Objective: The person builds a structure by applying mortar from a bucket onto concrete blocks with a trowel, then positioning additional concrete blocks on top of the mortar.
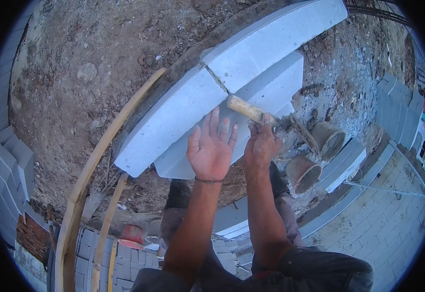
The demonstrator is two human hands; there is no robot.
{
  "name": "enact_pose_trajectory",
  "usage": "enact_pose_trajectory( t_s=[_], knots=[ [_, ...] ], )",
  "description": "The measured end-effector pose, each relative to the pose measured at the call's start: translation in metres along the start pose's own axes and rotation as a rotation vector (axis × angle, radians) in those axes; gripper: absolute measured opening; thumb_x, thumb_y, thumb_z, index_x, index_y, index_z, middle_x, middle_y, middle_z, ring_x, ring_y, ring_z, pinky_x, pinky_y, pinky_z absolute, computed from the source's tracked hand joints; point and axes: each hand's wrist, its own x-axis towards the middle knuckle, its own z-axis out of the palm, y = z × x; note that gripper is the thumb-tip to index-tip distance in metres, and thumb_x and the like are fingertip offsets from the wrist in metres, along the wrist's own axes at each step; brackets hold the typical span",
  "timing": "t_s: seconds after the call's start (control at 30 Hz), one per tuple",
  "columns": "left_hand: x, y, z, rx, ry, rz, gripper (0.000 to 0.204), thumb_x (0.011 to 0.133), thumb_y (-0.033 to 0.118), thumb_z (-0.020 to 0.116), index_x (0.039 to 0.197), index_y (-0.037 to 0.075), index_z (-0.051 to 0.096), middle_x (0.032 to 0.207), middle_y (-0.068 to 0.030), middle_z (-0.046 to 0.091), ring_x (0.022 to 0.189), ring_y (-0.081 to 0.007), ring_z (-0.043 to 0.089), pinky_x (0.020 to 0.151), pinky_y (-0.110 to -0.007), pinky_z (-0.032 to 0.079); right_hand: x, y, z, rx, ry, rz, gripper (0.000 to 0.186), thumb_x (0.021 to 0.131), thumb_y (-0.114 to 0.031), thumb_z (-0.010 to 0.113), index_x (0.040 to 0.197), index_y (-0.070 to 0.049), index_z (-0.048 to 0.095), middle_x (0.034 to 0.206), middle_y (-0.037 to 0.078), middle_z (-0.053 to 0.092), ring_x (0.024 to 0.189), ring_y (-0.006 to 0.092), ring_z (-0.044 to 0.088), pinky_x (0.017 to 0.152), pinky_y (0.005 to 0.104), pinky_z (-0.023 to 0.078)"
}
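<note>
Two pale concrete curb blocks point(166, 117) point(271, 36) meet at a narrow joint, above a stepped concrete ledge point(266, 85). My left hand point(211, 148) is palm up with its fingers spread and empty, over the lower ledge just below the near block. My right hand point(261, 143) is closed at a tool with a pale wooden handle point(241, 105), which lies slanted across the ledge below the joint. The tool's other end is dark and crusted, partly hidden by my fingers.
Long timber boards point(106, 138) stand along the left side. Two mortar-crusted buckets point(326, 138) point(302, 173) sit at the right. A red bucket point(132, 236) is behind my left arm. Stacked grey blocks point(10, 165) line the left rim, and paving point(378, 204) lies at the lower right.
</note>
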Motion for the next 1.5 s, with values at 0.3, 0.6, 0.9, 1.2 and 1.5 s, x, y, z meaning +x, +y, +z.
enact_pose_trajectory(
  t_s=[0.3,0.6,0.9,1.2,1.5],
  knots=[
    [0.002,0.000,0.000,-0.113,-0.076,-0.035,0.073,0.098,0.038,0.049,0.155,0.000,0.021,0.142,-0.0063,0.053,0.119,-0.0182,0.059,0.120,-0.048,0.023,0.003,0.004,0.004,-0.011,0.071,0.004,0.020,0.095,-0.006,0.065,0.110,0.002,0.055,0.100,0.013,0.065,0.080,0.0171,0.066,0.063,0.0272,0.055],
    [0.005,-0.005,0.006,-0.063,-0.035,-0.023,0.073,0.098,0.038,0.048,0.154,0.000,0.023,0.135,-0.0090,0.059,0.118,-0.0173,0.059,0.120,-0.046,0.023,-0.013,0.018,0.005,0.052,0.144,0.071,0.022,0.094,-0.005,0.065,0.113,-0.001,0.053,0.096,0.010,0.065,0.073,0.0165,0.065,0.060,0.0257,0.055],
    [0.006,-0.010,0.003,0.006,-0.010,-0.024,0.075,0.097,0.038,0.050,0.155,0.000,0.021,0.137,-0.0078,0.058,0.114,-0.0161,0.061,0.120,-0.045,0.023,0.007,0.008,-0.003,0.082,0.141,0.022,0.031,0.094,-0.005,0.066,0.120,-0.002,0.049,0.100,0.010,0.064,0.072,0.0169,0.065,0.060,0.0267,0.055],
    [0.010,-0.012,-0.003,0.011,-0.027,-0.022,0.068,0.099,0.037,0.047,0.154,0.003,0.025,0.151,-0.0051,0.045,0.117,-0.0174,0.058,0.113,-0.043,0.033,0.016,-0.010,-0.019,-0.071,0.153,-0.074,0.026,0.096,-0.009,0.064,0.116,0.001,0.052,0.096,0.009,0.064,0.085,0.0170,0.066,0.063,0.0281,0.055],
    [-0.003,0.010,-0.002,0.121,0.079,-0.042,0.068,0.099,0.034,0.050,0.153,-0.002,0.028,0.148,-0.0120,0.049,0.100,-0.0158,0.064,0.092,-0.034,0.049,0.002,-0.101,-0.039,-1.347,-0.858,-0.299,0.026,0.095,-0.013,0.060,0.111,0.007,0.057,0.084,0.027,0.065,0.075,0.0332,0.069,0.067,0.0407,0.053]
  ],
)
